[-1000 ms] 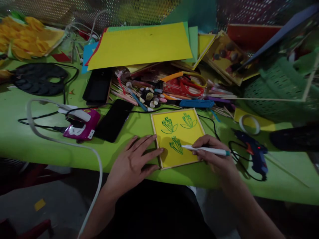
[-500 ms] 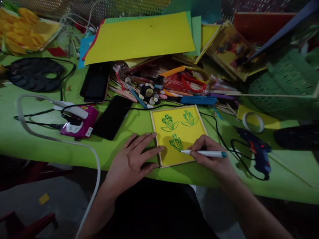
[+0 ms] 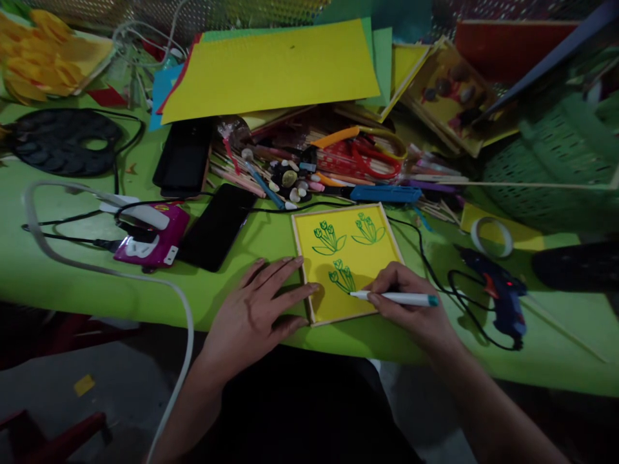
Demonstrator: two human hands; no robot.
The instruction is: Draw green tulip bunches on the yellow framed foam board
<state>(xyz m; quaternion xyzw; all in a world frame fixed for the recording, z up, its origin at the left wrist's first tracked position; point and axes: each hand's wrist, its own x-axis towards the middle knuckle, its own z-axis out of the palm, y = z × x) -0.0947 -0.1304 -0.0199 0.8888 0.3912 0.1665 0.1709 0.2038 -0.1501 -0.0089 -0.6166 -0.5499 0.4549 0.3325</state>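
A square yellow panel (image 3: 333, 303) with a thin pale wooden frame lies on the green tabletop in front of me. Green tulip drawings mark its surface: two bunches in the upper half, a third lower down with stems but no leaves. My right hand (image 3: 411, 296) is closed around a white marker (image 3: 403, 298) with a green end, and the tip meets the panel at the foot of the lower stems. My left hand (image 3: 264, 306) lies with fingers spread along the panel's left edge, fingertips on the frame.
A glue gun (image 3: 503, 293) with a lit red light and a tape roll (image 3: 491, 236) lie at right. Scissors (image 3: 372, 158), a blue cutter (image 3: 385, 194) and sticks are heaped behind. Left are a phone (image 3: 217, 225), a pink power strip (image 3: 155, 248) and a white cable (image 3: 186, 322).
Almost nothing differs. The marker tip has shifted very slightly left at the lower stems, while my left hand stays on the frame. The view has shifted slightly.
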